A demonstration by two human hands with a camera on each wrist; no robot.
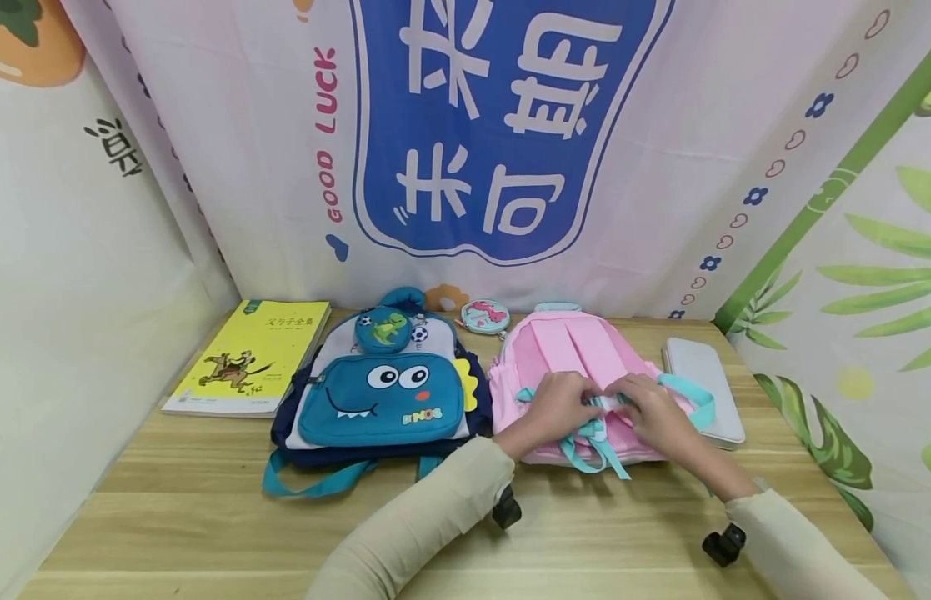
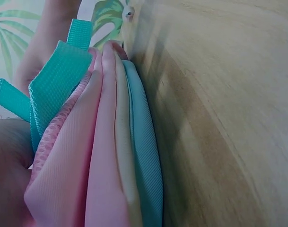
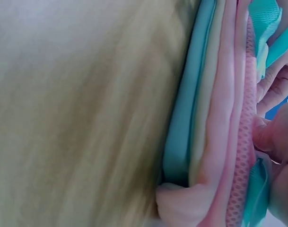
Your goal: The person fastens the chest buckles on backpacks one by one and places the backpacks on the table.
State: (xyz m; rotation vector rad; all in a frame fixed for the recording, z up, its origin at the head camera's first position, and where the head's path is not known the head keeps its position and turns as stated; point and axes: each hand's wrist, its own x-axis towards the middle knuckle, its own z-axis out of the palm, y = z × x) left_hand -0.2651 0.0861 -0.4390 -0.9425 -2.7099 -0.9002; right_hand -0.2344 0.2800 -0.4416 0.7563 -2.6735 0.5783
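- Toward the front edge of the bench (image 1: 210, 533), what's nearest?
- Two beige sleeves (image 1: 423, 517), reaching in over it. Black device by each cuff.
- Next?
- Loose turquoise straps (image 1: 602, 454), trailing off the front-facing end of the pink backpack (image 1: 533, 367). Pack sits right of bench centre, toward the back edge, lying flat, padded shoulder straps up.
- Grip state?
- Both narrow. Left hand (image 1: 561, 407) and right hand (image 1: 648, 410) meet over the pack, fingertips pinching a small white piece (image 1: 608, 403) among the straps. Can't tell which finger has what; fingers overlap.
- Left of that?
- Blue backpack (image 1: 382, 404), dino face up, just beside the pink one. Round blue pouch (image 1: 384, 331) lies on its top part.
- Outer sides?
- White flat case (image 1: 701, 387) near the right edge, partly behind a turquoise loop. Yellow book (image 1: 247, 358) at the back left corner.
- Farthest?
- Round pink-and-mint pouch (image 1: 486, 317) by the back edge, between the packs. Printed cloth (image 1: 255, 167) hangs behind.
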